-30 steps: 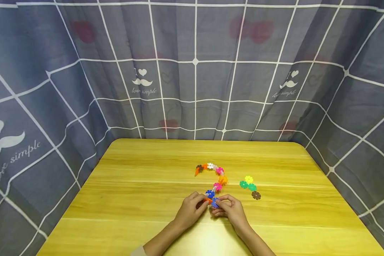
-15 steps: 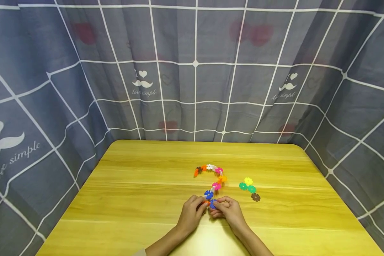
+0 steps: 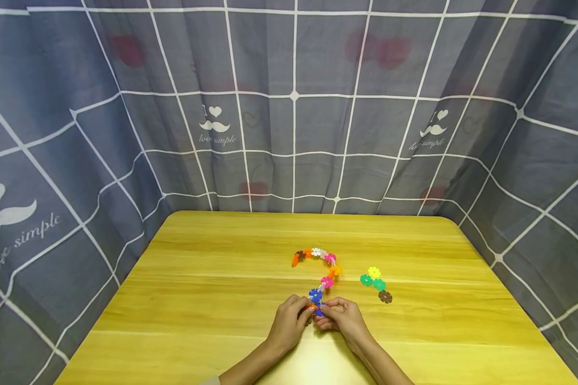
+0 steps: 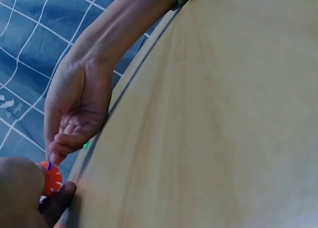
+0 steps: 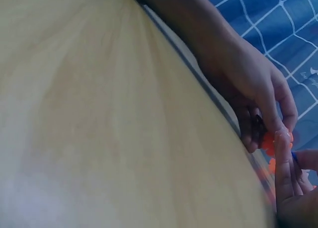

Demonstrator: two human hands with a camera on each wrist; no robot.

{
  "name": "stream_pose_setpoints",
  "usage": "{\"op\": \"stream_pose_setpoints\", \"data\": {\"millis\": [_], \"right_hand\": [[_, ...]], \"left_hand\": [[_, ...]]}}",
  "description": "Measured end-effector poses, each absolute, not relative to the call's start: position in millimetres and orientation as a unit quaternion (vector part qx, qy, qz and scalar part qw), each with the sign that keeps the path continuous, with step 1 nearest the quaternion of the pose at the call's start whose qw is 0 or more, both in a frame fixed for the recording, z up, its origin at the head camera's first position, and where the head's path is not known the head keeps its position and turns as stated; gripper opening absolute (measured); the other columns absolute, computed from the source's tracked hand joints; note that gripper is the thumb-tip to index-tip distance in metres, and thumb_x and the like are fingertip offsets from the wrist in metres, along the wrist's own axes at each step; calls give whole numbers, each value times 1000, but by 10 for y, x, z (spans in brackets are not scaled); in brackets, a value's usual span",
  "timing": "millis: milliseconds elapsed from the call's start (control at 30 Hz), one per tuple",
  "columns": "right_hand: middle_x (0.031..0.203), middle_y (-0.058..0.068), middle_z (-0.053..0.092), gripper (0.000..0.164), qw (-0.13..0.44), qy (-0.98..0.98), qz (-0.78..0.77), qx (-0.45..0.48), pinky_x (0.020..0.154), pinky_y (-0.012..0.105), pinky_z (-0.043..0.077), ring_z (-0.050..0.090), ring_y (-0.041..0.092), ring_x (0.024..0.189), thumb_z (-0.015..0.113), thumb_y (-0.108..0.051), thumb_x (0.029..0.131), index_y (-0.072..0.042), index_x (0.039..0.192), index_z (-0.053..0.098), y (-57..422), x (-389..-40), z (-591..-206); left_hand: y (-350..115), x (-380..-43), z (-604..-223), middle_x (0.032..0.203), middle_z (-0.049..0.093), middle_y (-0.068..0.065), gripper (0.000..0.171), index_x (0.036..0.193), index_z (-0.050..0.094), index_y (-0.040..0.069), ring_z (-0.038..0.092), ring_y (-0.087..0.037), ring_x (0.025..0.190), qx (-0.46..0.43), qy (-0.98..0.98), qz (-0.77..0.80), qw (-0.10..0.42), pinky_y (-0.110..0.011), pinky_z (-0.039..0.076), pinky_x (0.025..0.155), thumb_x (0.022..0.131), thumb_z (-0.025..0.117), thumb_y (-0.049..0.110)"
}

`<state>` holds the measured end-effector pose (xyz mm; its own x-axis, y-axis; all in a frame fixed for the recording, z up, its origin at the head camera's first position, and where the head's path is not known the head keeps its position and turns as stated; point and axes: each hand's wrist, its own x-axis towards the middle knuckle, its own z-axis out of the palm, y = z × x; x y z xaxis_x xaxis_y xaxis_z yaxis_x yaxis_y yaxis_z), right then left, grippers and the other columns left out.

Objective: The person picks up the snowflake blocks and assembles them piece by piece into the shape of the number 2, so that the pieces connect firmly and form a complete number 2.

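Note:
A curved chain of interlocked plastic snowflake discs (image 3: 327, 282) in pink, white, orange, brown and blue lies on the table, its near end at my hands. My left hand (image 3: 287, 322) pinches an orange snowflake disc (image 4: 54, 178) at that end, thumb and fingertips on its edge. From the other side, my right hand (image 3: 345, 319) pinches a blue snowflake disc (image 3: 320, 309) between thumb and fingers. In the left wrist view the blue one shows as a thin edge against the orange one. A dark disc shows partly under my left fingers.
To the right lie several loose snowflake discs: a yellow one (image 3: 373, 272), two green ones (image 3: 379, 284) and a brown one (image 3: 385, 297). The wooden table (image 3: 212, 267) ends at the back against a grey-blue checked curtain (image 3: 270, 133).
The blue disc in my right hand has turned from facing up to a steeper tilt and shifted slightly left, closer to the orange disc. My left hand keeps its pinch.

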<state>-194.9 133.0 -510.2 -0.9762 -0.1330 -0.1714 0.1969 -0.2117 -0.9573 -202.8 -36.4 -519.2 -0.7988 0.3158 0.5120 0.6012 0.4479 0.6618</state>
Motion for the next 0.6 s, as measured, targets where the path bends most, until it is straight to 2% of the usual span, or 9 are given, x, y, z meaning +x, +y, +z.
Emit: {"op": "stream_pose_setpoints", "data": {"millis": [167, 300, 367, 500, 600], "right_hand": [[76, 18, 67, 23, 107, 636, -764, 15, 62, 34, 55, 66, 20, 62, 61, -5, 88, 12, 98, 49, 1362, -1941, -5132], [73, 18, 66, 25, 57, 705, -706, -12, 54, 34, 54, 64, 21, 56, 62, -11, 89, 11, 99, 57, 1418, -1967, -5144], [70, 14, 65, 19, -7, 758, -652, -13, 49, 32, 52, 61, 20, 52, 63, -12, 88, 6, 94, 63, 1493, -1986, -5154], [65, -1, 62, 8, -203, 847, -491, -13, 46, 24, 47, 55, 10, 51, 69, -11, 84, -3, 84, 69, 1799, -2035, -5182], [70, -1, 59, 11, -302, 874, -380, 13, 49, 23, 43, 53, 11, 57, 72, -10, 81, -1, 87, 69, 2098, -2039, -5190]], "left_hand": [[-382, -2023, -5184, 80, 53, 5, 6, 88, 65, 12, 49, -1, 67, -275, -855, -408, 165, -16, 44, 58, 89, 62, 18], [-415, -2040, -5208, 81, 53, 6, 9, 90, 67, 16, 47, -3, 67, -276, -874, -342, 209, -15, 41, 56, 87, 65, 24], [-432, -2050, -5224, 83, 53, 6, 12, 91, 68, 19, 46, -4, 68, -277, -883, -302, 228, -15, 39, 54, 86, 65, 29], [-451, -2078, -5262, 91, 54, 4, 23, 94, 69, 23, 47, -10, 77, -278, -895, -249, 246, -20, 40, 60, 83, 65, 42], [-445, -2106, -5273, 99, 54, 0, 29, 96, 68, 23, 48, -13, 83, -282, -892, -250, 248, -27, 43, 67, 80, 66, 48]]}}
